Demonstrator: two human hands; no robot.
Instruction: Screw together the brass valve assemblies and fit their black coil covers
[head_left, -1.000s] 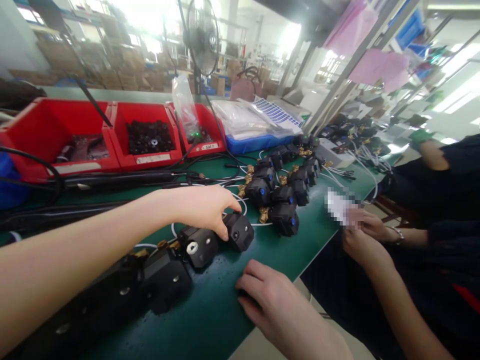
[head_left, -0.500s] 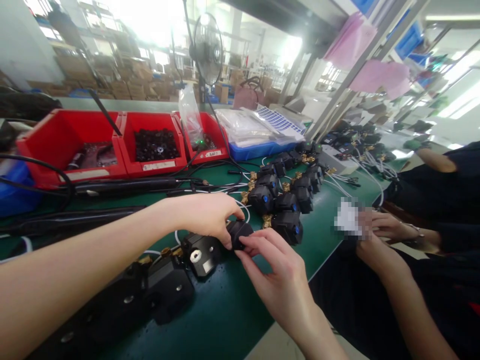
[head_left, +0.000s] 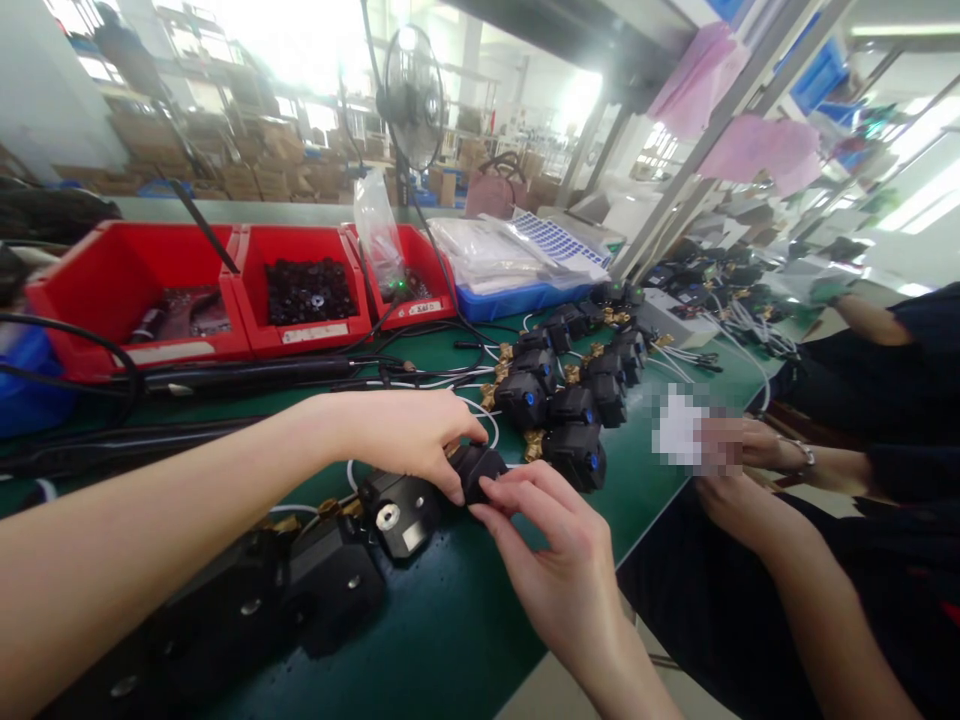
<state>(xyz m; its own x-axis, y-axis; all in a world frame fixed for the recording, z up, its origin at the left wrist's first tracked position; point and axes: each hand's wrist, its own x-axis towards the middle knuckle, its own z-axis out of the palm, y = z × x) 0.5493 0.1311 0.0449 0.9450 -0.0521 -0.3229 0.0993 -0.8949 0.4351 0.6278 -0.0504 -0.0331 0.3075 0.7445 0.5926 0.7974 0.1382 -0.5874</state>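
Between my two hands sits a small black boxy unit (head_left: 480,468) on the green bench. My left hand (head_left: 420,435) grips it from above and the left, thumb on the near side and fingers over the far side. The fingertips of my right hand (head_left: 559,535) pinch at its near right face; whether a smaller part lies between them is hidden. Just left of it stands a similar black unit (head_left: 405,515) with a round silver shaft end and a pale label. Another black unit (head_left: 337,580) with a brass fitting is nearer my left forearm.
Rows of black units with blue knobs (head_left: 574,455) and brass fittings stand beyond my right hand. Red bins (head_left: 311,335) hold small parts along the back, beside a blue tray (head_left: 517,300). At right, a co-worker's hands (head_left: 739,455) hold something white and blurred.
My hands stay on the black unit, nearly unmoved; the unit looks slightly turned. The co-worker's hands and the white item have shifted a little left.
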